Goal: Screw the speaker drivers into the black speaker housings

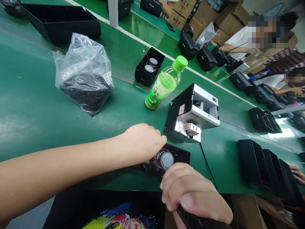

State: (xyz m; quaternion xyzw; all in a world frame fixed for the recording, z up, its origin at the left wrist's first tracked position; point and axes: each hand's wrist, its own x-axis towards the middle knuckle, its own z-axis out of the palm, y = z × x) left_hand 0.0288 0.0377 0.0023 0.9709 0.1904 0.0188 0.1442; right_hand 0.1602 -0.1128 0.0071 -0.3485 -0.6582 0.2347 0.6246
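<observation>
My right hand (190, 190) is wrapped round the dark ribbed grip of an electric screwdriver (202, 219) at the bottom right. Its front end is hidden behind my fingers and points toward a black speaker panel (182, 156). On that panel sits a round speaker driver (166, 159) with a silver back and red wire. My left hand (143, 141) is closed above the panel's left part, fingers curled; whatever they hold is hidden. Just beyond both hands stands a black and silver screw feeder (183, 111).
A green-capped tea bottle (164, 82) stands behind the feeder. Another speaker panel (150, 66), a plastic bag of small dark parts (85, 82) and a black housing (64, 24) lie farther back. Black housings (259, 165) line the right. Other people work across the bench.
</observation>
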